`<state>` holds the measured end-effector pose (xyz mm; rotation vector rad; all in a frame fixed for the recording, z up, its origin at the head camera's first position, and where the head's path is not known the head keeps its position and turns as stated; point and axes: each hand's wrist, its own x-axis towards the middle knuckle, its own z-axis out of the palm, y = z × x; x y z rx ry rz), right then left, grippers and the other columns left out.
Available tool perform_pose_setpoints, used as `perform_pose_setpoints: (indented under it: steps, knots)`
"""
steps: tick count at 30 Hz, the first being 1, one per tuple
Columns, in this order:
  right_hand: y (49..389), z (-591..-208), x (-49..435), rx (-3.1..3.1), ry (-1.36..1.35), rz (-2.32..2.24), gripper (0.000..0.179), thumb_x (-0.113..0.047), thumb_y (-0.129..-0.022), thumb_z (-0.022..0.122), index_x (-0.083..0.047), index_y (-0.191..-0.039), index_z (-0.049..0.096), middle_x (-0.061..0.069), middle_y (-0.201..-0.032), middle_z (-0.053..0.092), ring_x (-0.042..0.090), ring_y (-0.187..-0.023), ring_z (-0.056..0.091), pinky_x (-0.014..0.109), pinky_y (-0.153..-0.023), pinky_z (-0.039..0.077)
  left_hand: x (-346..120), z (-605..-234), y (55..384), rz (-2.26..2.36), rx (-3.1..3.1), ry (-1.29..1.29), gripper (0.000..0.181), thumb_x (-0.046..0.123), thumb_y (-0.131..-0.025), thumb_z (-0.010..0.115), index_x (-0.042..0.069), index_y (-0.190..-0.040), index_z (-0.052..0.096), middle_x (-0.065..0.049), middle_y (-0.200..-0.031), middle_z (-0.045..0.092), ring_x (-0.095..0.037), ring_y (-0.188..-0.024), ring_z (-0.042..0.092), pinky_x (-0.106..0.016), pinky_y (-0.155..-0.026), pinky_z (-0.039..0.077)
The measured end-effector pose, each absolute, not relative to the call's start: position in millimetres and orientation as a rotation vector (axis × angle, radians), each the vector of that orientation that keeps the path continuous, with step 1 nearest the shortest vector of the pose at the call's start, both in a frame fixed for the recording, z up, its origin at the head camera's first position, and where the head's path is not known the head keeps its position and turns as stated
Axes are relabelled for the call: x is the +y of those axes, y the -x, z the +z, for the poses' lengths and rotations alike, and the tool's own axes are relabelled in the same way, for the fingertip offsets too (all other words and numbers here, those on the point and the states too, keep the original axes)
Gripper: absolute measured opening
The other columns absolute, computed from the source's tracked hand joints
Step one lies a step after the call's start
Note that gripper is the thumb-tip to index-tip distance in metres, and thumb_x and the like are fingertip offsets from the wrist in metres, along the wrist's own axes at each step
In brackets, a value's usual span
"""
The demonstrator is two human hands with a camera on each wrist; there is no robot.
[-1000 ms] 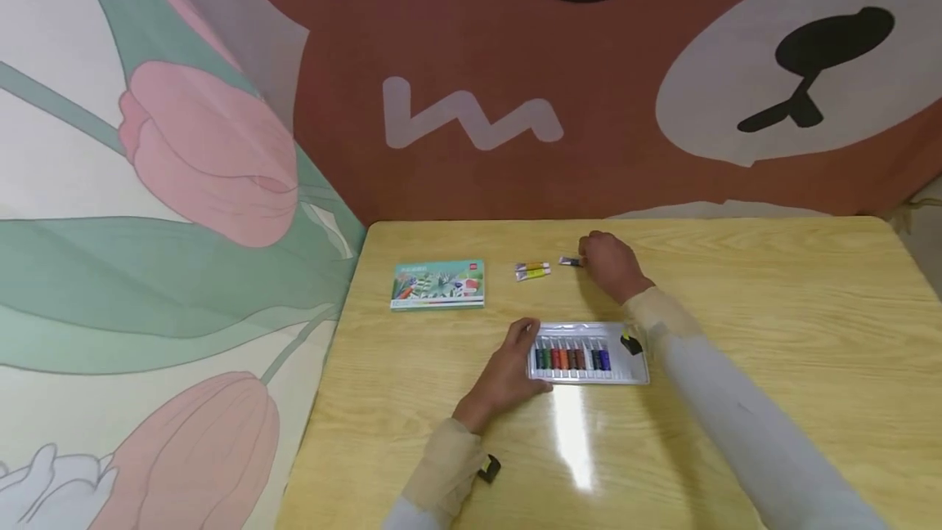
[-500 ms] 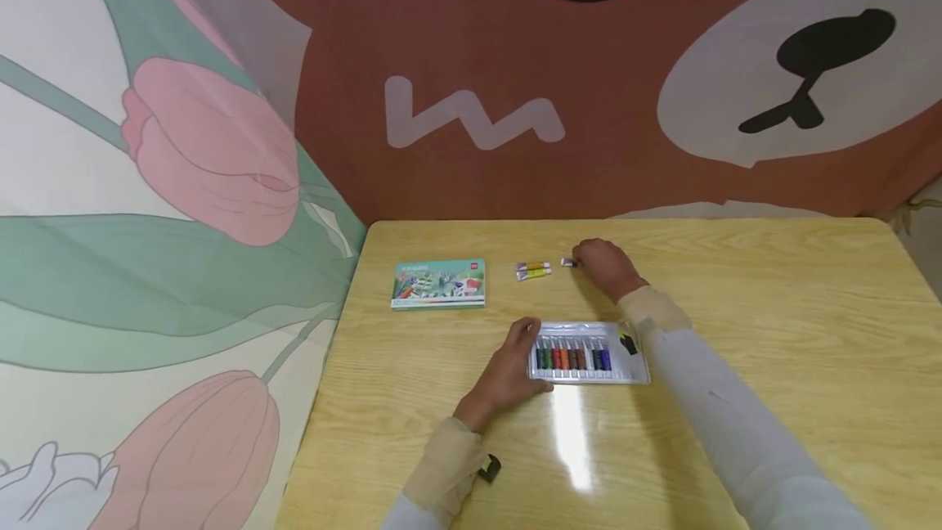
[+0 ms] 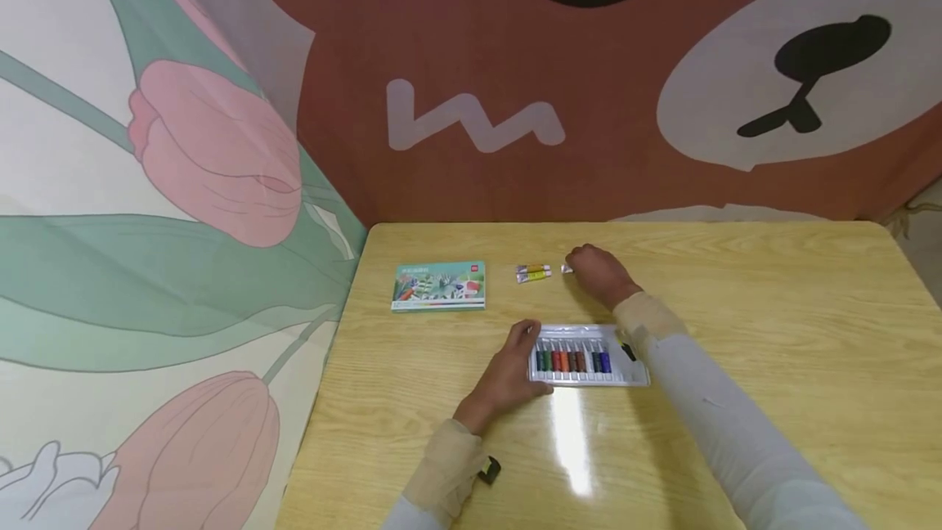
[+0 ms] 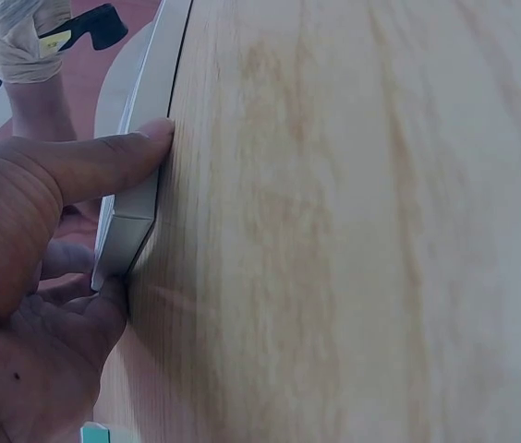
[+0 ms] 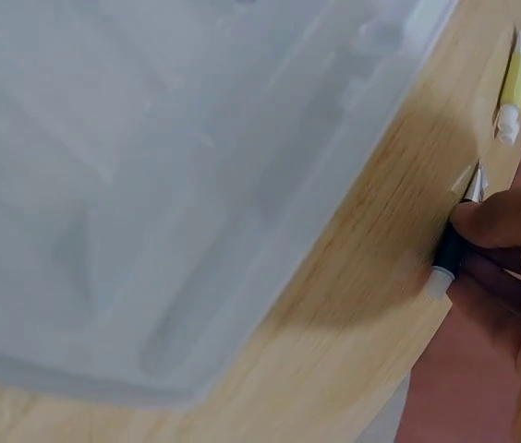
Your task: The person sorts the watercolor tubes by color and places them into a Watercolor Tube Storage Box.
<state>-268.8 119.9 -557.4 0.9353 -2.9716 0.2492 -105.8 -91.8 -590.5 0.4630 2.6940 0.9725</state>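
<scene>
The right hand (image 3: 599,275) had slid a little toward 9 o'clock, so it hid more of the dark tube (image 5: 449,249) than it did a second ago. From the head view, only a small shiny bit poked out past the fingers. The right wrist view showed it better: the right grip had the dark tube pinched, with the thumb on one side, fingers on the other and the white cap sticking out. That seemed to mean the work had gone from reaching to really having hold of it. The dark tube was outside the tray (image 3: 618,375), up at about 12 o'clock from it, near the far edge of the worktop (image 3: 773,293). Whether it had left the wood at all, I could not tell. The left hand (image 3: 508,370) had not budged. Its grip was closed round the tray's 9 o'clock end, thumb on the near side, and that likely kept the tray from sliding. The row of tubes (image 3: 564,361) inside lay just as it did before. The yellow tube (image 3: 533,276) and the orange tube (image 3: 532,268) stayed side by side at 11 o'clock from the tray, with nobody touching them. The green box (image 3: 438,286) sat at 10 o'clock.
</scene>
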Motion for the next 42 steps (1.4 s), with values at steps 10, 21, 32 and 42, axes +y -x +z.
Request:
perform_pose_setpoints:
  steps: [10, 21, 32, 42]
  knots:
    - [270, -564, 127, -2.947, -0.962, 0.254, 0.017, 0.011, -0.09, 0.06, 0.001, -0.089, 0.074, 0.017, -0.09, 0.074, 0.034, -0.087, 0.071, 0.047, -0.08, 0.059, -89, -592, 104, 0.957, 2.692, -0.463, 0.111, 0.023, -0.076, 0.09, 0.01, -0.164, 0.024, -0.001, -0.166, 0.026, -0.024, -0.127, 0.059, -0.034, -0.109, 0.049]
    - [254, -560, 129, -2.932, -0.707, 0.631, 0.013, 0.0, -0.094, 0.065, 0.001, -0.09, 0.077, 0.015, -0.088, 0.075, 0.027, -0.082, 0.071, 0.045, -0.074, 0.058, -93, -593, 105, 0.974, 2.696, -0.477, 0.111, 0.024, -0.077, 0.09, 0.01, -0.164, 0.024, 0.0, -0.166, 0.026, -0.022, -0.124, 0.06, -0.034, -0.107, 0.05]
    - [177, -531, 148, -2.883, -0.387, 1.047, 0.019, -0.008, -0.093, 0.072, 0.0, -0.109, 0.078, 0.016, -0.102, 0.078, 0.029, -0.09, 0.073, 0.047, -0.076, 0.059, -93, -590, 105, 0.962, 2.715, -0.483, 0.109, 0.023, -0.077, 0.09, 0.009, -0.163, 0.025, -0.001, -0.166, 0.026, -0.026, -0.124, 0.061, -0.036, -0.105, 0.052]
    - [111, -540, 158, -2.947, -0.219, 1.132, 0.015, -0.009, -0.091, 0.074, 0.0, -0.102, 0.077, 0.011, -0.089, 0.078, 0.025, -0.08, 0.072, 0.042, -0.071, 0.058, -91, -591, 105, 0.966, 2.692, -0.456, 0.11, 0.023, -0.077, 0.09, 0.01, -0.164, 0.023, -0.001, -0.167, 0.025, -0.026, -0.13, 0.058, -0.036, -0.109, 0.05]
